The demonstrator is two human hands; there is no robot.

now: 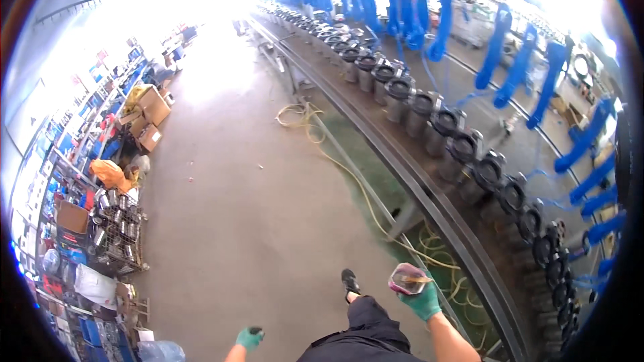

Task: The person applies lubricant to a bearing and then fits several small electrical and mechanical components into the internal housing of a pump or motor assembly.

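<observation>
Holding a clear, pink-edged container (404, 276) beside the long surface (400, 149), your right hand (424, 304) is closing its grip around it, something brownish (422, 280) showing inside; your left hand's (249, 340) grip is unclear.

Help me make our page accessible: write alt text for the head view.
A green-gloved right hand holds a clear, pinkish-edged container beside a long bench lined with dark cylindrical parts. The left hand, also gloved, is lower; blue pieces hang beyond the bench.

Green-gloved, a worker's right hand (424, 303) holds a clear container (406, 277) beside a bench (429, 194) lined with dark cylinders (418, 124); the left hand (249, 339) hangs above gray floor (228, 228).
</observation>
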